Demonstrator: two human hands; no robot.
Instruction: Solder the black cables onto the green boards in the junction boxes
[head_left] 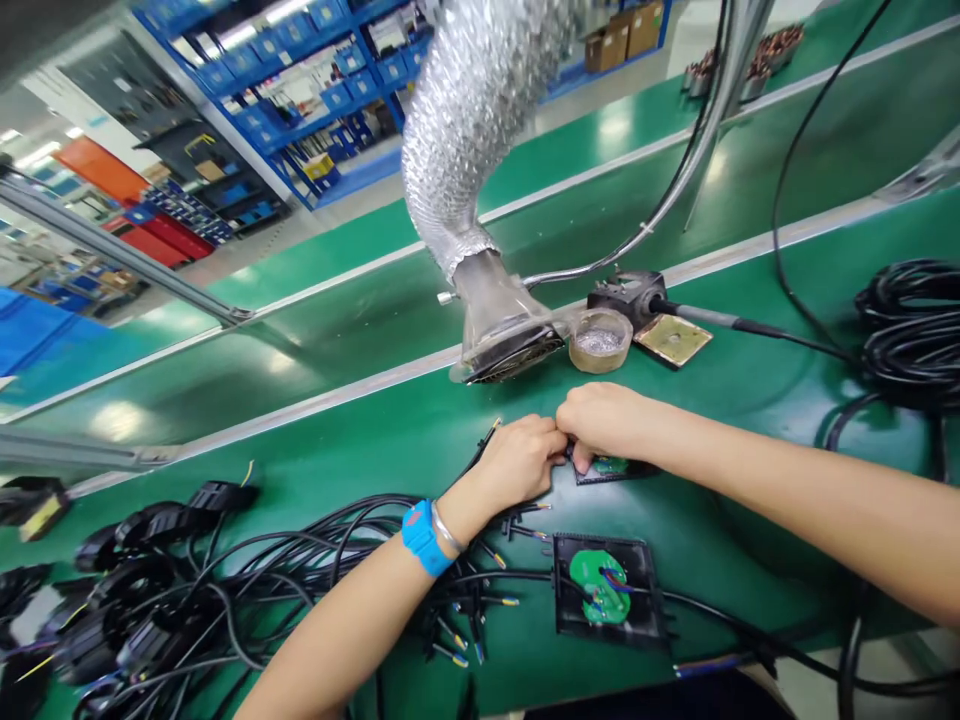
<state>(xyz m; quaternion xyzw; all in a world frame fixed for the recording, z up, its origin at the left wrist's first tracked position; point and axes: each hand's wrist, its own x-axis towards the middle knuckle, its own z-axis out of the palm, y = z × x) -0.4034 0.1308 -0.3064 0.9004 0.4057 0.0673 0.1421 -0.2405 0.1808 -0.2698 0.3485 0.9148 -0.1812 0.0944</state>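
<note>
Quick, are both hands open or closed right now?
Left hand: fingers curled; whether it grips anything is hidden.
Right hand: fingers curled, thumb at the upper black case; grip cannot be told.

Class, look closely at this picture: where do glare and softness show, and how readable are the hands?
Head view: pale glare patches on the green strip, bright glints along the crinkled foil duct; head view: background blue shelving soft and slanted; head view: left hand and right hand fairly readable, their point of contact unclear.
</note>
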